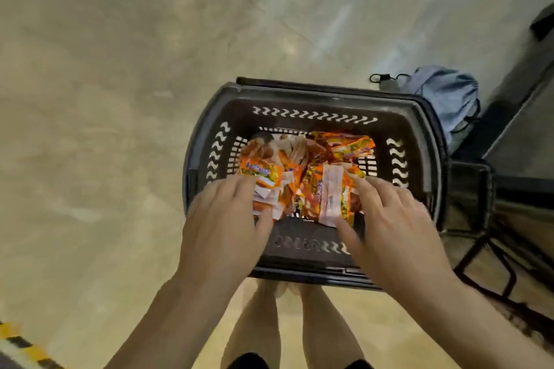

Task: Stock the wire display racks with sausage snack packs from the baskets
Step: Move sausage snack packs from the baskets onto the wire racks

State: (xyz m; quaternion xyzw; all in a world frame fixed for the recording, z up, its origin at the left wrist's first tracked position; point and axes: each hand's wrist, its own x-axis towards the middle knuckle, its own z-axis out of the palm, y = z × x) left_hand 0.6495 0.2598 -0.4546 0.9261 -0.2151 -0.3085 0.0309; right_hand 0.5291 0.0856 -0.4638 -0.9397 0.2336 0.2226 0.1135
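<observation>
In the basket (302,100), the left hand (224,219) curled round a clump of sausage packs (263,175) and the right hand (392,219) pinched 1 upturned pack (329,192), apparently gathering stock.

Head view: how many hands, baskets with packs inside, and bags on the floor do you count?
Hands: 2 (left hand, right hand, both gripping snack packs)
Black basket holding packs: 1
Blue bag: 1
Total: 4
The heaped packs overlap too much to count.
</observation>
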